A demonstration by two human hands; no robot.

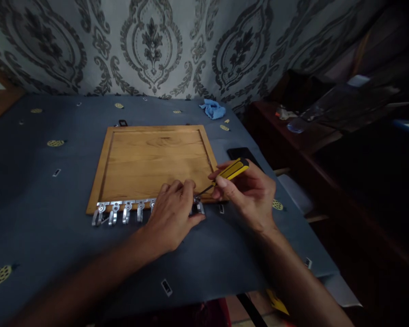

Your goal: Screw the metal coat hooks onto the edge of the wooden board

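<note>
A wooden board [157,159] with a raised frame lies flat on the table. Along its near edge runs a metal hook rail [122,202], whose silver hooks stick out towards me. My left hand [173,211] is closed over the right part of the rail, fingers on the board side and thumb beside the end hook; it hides several hooks. Between the thumb and fingers of my right hand [247,193] is a yellow and black screwdriver [232,170], tilted down to the left. Its tip reaches the rail near my left fingertips; the exact contact point is too small to make out.
A dark blue patterned cloth covers the table [47,218]. Beyond the board lie a small black piece [123,123] and a crumpled blue cloth [212,109]. A dark phone-like object [243,155] is behind my right hand. A patterned curtain [153,50] hangs at the back.
</note>
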